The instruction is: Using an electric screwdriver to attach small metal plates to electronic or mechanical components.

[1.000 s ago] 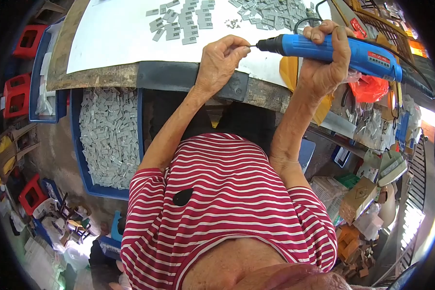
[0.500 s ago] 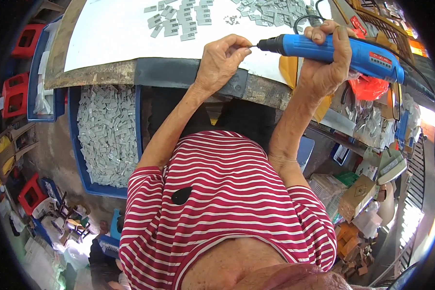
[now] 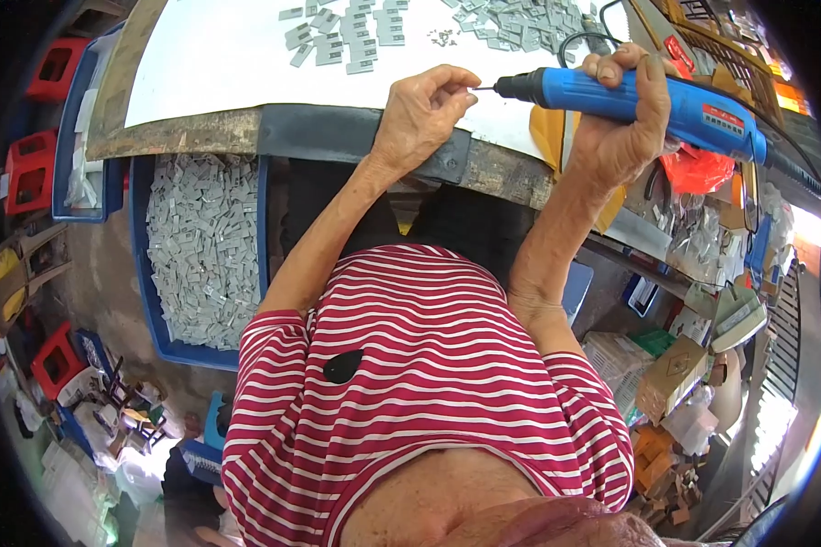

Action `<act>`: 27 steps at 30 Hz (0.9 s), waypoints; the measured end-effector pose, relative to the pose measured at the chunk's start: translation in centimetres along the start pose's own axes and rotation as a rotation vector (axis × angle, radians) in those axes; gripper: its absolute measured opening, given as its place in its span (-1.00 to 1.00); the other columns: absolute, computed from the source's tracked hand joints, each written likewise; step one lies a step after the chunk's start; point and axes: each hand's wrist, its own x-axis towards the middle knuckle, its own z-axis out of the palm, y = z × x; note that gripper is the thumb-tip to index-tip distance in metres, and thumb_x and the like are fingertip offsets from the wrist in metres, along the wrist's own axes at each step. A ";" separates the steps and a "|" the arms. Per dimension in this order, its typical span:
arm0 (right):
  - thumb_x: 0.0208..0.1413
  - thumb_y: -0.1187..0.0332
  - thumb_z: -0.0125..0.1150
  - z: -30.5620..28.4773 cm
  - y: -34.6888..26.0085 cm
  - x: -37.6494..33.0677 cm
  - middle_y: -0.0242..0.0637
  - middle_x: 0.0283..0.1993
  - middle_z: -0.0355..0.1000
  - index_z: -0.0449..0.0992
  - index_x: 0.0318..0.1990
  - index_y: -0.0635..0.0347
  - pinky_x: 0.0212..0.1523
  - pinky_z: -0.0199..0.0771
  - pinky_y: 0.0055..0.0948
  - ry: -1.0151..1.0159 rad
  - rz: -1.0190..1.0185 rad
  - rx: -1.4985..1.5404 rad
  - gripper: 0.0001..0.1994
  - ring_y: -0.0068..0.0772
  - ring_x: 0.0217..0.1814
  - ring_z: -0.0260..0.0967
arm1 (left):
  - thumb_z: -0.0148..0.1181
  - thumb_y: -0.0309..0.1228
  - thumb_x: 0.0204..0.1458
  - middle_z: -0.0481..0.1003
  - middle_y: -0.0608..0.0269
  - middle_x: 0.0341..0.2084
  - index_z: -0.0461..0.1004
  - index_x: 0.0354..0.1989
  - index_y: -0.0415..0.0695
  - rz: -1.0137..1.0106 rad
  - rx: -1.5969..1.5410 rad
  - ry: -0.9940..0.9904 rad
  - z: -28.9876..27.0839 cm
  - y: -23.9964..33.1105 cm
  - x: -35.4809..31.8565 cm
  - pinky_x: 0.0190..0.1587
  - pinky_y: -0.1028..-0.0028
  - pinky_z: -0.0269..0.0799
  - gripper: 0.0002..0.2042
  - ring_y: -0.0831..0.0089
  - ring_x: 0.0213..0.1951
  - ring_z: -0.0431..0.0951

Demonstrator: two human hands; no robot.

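My right hand grips a blue electric screwdriver, held sideways with its black nose and thin bit pointing left. The bit's tip comes right up to the fingers of my left hand. Thumb and forefinger of that hand are pinched together above the table's near edge; anything between them is too small or hidden to make out. Beyond the hands, flat grey plastic pieces lie in rough rows on a white sheet. Right of them is a little heap of tiny dark parts, perhaps screws.
A looser pile of grey pieces covers the far right of the sheet. Below the table at left stands a blue bin full of similar pieces. Red stools stand farther left. A black cable trails from the screwdriver; cardboard boxes sit at lower right.
The screwdriver has shifted slightly right, and a little more of its bit shows beside my left fingers. Both hands keep their grips; the whole view has moved slightly.
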 end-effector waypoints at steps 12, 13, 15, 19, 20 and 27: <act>-0.09 0.54 0.17 0.1 -0.7 -0.1 -0.17 -0.44 0.37 0.36 -0.28 0.22 -0.39 0.30 -0.30 0.051 -0.014 -0.012 -0.81 -0.41 -0.54 0.27 | 0.10 -0.54 -0.08 0.50 0.14 -0.46 0.47 -0.35 -0.24 0.140 0.421 0.301 -3.2 0.3 -1.1 -0.37 0.51 0.38 -0.88 0.41 -0.43 0.50; -0.09 0.54 0.17 0.2 -0.6 -0.1 -0.17 -0.44 0.37 0.36 -0.28 0.22 -0.39 0.30 -0.30 0.052 -0.013 -0.011 -0.81 -0.41 -0.54 0.27 | 0.09 -0.55 -0.10 0.49 0.11 -0.46 0.47 -0.35 -0.24 0.196 0.574 0.326 -4.1 0.1 -1.0 -0.37 0.46 0.38 -0.88 0.33 -0.43 0.49; -0.09 0.54 0.18 0.3 -0.6 -0.2 -0.17 -0.45 0.37 0.35 -0.28 0.21 -0.40 0.30 -0.31 0.074 -0.015 -0.012 -0.81 -0.41 -0.54 0.27 | 0.10 -0.53 -0.15 0.44 0.07 -0.48 0.46 -0.36 -0.23 0.226 0.791 0.347 -5.7 -0.3 -0.9 -0.31 0.32 0.35 -0.86 0.15 -0.40 0.45; -0.09 0.55 0.17 0.0 -0.5 -0.2 -0.17 -0.45 0.37 0.35 -0.28 0.21 -0.40 0.30 -0.31 0.078 -0.009 -0.001 -0.80 -0.41 -0.54 0.27 | 0.15 -0.51 -0.21 0.37 0.15 -0.45 0.44 -0.40 -0.19 0.237 1.042 0.359 -6.8 -1.2 -0.5 -0.30 0.30 0.26 -0.85 0.23 -0.31 0.37; -0.09 0.56 0.17 0.0 -0.5 -0.2 -0.17 -0.45 0.36 0.35 -0.27 0.20 -0.40 0.30 -0.32 0.084 -0.012 -0.001 -0.80 -0.41 -0.54 0.27 | 0.15 -0.51 -0.21 0.37 0.15 -0.45 0.44 -0.40 -0.19 0.238 1.041 0.358 -6.8 -1.4 -0.3 -0.30 0.30 0.26 -0.85 0.23 -0.31 0.37; -0.02 0.44 0.15 0.1 -0.6 -0.8 -0.20 -0.37 0.35 0.38 -0.37 0.26 -0.30 0.23 -0.39 0.067 0.008 -0.054 -0.89 -0.44 -0.45 0.25 | 0.15 -0.51 -0.21 0.37 0.16 -0.48 0.43 -0.44 -0.20 0.217 1.097 0.304 -6.9 -2.0 -0.3 -0.32 0.30 0.26 -0.88 0.24 -0.35 0.37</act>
